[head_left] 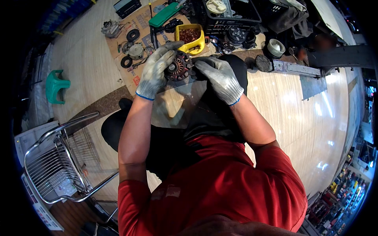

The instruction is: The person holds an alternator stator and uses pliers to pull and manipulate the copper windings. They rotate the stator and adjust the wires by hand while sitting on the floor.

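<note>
My left hand (pixel 153 70), in a pale work glove with a blue cuff, is closed on the side of a round motor part (pixel 182 67). A ring of copper-coloured windings and a metal centre show on its upward face. Close to the part's right edge, my right hand (pixel 220 74), gloved alike, has its fingers curled together. Something dark shows under those fingertips, but I cannot make out what it is. Just beyond the part stands a yellow scoop-like container (pixel 201 43) full of small reddish-brown pieces.
Cardboard (pixel 138 23) on the floor carries a metal housing (pixel 111 28), black rings (pixel 133 35) and a green tool case (pixel 165 15). A black crate (pixel 232 17) and a white blower wheel (pixel 275 47) lie at far right. Leftward are a green stool (pixel 57 86) and metal-framed chair (pixel 55 169).
</note>
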Action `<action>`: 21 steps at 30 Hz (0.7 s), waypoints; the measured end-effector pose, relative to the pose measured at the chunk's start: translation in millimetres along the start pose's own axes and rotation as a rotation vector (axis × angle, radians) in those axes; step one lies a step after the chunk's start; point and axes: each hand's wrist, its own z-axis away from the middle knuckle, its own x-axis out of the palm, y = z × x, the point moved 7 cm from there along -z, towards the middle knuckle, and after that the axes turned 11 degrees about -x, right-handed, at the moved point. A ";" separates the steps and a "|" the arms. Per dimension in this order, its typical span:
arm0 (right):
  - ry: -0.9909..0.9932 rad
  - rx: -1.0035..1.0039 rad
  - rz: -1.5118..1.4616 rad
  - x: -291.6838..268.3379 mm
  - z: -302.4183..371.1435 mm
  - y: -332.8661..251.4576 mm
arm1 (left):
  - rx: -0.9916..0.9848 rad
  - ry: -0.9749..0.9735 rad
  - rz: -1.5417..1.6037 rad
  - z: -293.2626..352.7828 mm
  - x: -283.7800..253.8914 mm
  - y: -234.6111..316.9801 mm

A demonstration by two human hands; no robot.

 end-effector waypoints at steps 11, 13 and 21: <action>-0.074 -0.008 0.203 8.4 4.2 -2.7 | -0.005 0.005 0.054 5.1 -5.9 -1.3; -0.104 -0.047 0.244 8.7 5.0 -4.0 | 0.085 0.065 -0.012 4.5 -14.3 -9.1; -0.171 -0.110 0.656 17.1 2.1 -28.7 | -0.051 0.036 0.063 -0.7 -15.8 -14.3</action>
